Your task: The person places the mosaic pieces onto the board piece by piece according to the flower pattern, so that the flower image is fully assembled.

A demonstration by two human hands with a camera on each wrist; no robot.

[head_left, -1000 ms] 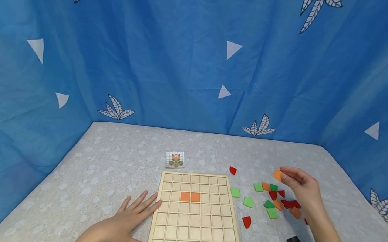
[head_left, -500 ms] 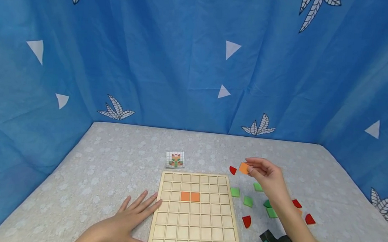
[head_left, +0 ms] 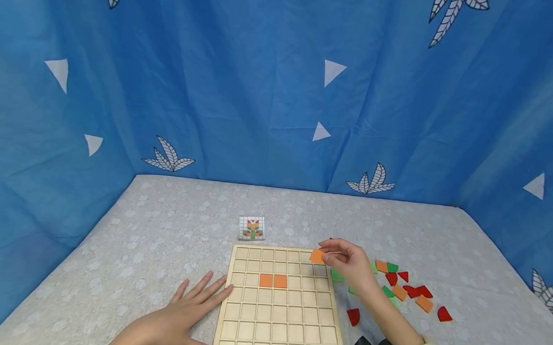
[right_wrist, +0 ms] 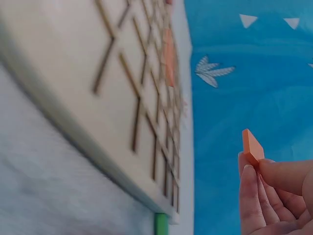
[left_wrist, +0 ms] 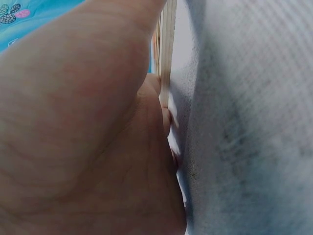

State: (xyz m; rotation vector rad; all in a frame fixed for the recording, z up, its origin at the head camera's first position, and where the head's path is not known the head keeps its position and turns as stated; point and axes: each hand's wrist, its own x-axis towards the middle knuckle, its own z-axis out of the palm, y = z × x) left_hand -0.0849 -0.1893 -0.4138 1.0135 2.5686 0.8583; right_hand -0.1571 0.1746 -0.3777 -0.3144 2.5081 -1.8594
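Observation:
Between thumb and fingertips my right hand [head_left: 350,264] pinches a small orange square tile [right_wrist: 253,148]. It holds the tile above the far right corner of a wooden grid board [head_left: 271,316]. Two orange tiles [head_left: 273,281] sit side by side in cells of the board's third row. With fingers spread, my left hand [head_left: 179,317] rests on the table at the board's left edge, its fingertips touching the frame. In the left wrist view the palm [left_wrist: 122,161] fills much of the picture, with a strip of the board's edge [left_wrist: 167,49] beyond it.
A small pattern card [head_left: 251,228] lies behind the board. To the right are scattered red, green and orange pieces [head_left: 412,291], partly hidden by the right forearm. One red quarter-round piece [head_left: 353,317] lies near the board's right edge. A blue patterned curtain [head_left: 262,87] encloses the table.
My right hand has carried the orange tile leftward from above the scattered pieces to the board's far right corner. The left hand has stayed in place.

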